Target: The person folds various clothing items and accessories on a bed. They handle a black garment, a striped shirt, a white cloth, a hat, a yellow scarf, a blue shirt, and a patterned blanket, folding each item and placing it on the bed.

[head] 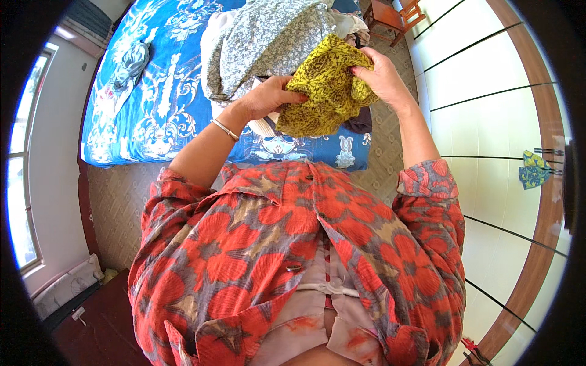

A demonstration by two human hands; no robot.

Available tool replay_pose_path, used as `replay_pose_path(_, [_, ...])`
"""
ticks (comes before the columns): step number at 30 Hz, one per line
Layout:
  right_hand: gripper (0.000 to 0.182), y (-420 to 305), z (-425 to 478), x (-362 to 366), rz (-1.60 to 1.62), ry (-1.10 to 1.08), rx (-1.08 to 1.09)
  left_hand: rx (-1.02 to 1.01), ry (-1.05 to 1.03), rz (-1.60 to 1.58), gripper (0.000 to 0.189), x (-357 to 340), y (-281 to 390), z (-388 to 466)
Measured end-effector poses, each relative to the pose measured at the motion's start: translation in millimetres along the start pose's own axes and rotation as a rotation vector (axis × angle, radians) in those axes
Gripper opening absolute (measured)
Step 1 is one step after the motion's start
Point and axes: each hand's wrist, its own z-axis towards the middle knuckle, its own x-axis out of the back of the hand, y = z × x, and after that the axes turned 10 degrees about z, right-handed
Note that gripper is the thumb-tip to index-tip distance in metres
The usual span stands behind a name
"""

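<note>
Between my two hands hangs a yellow cloth with a dark brown pattern (327,87), bunched and loosely folded. My left hand (270,97), with a pale bangle (225,130) on its wrist, pinches the cloth's left edge between thumb and fingers. At the upper right, my right hand (382,78) grips the opposite side. Behind the cloth lies a heap of fabric, with a grey-and-white floral piece (270,41) on top. A cream textured item (264,127) and a dark cloth (360,121) show partly from under the yellow one.
The bed (178,132) has a blue cover with white scroll patterns. A crumpled grey-blue garment (131,64) lies on its left side. Pale wardrobe doors (480,123) line the right, a wooden chair (389,18) stands at the far right, and a window (23,183) is at left.
</note>
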Motion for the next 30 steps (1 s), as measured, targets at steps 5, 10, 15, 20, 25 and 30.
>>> replay_pose_path(5, [0.03, -36, -1, -12, -0.334, 0.166, 0.204, -0.176, -0.012, -0.411, 0.049, -3, -18, 3])
replay_pose_path(10, [0.027, -51, 3, -6, -0.13, 0.026, 0.277, -0.343, 0.076, -0.141, 0.06, -9, -3, -3])
replay_pose_path(15, [0.025, -68, 12, 14, 0.058, -0.161, 0.095, -0.318, 0.181, -0.081, 0.029, -4, -6, -4])
replay_pose_path(20, [0.029, -54, 29, 34, -0.091, -0.205, 0.071, -0.144, 0.166, -0.443, 0.03, -15, 10, 1])
replay_pose_path(25, [0.03, -73, 7, -11, -0.656, -0.07, 0.194, -0.037, 0.21, -0.736, 0.025, -12, -5, 18])
replay_pose_path(30, [0.035, -30, -45, -57, -0.813, -0.053, 0.667, -0.232, -0.156, -1.172, 0.038, -2, -17, 15])
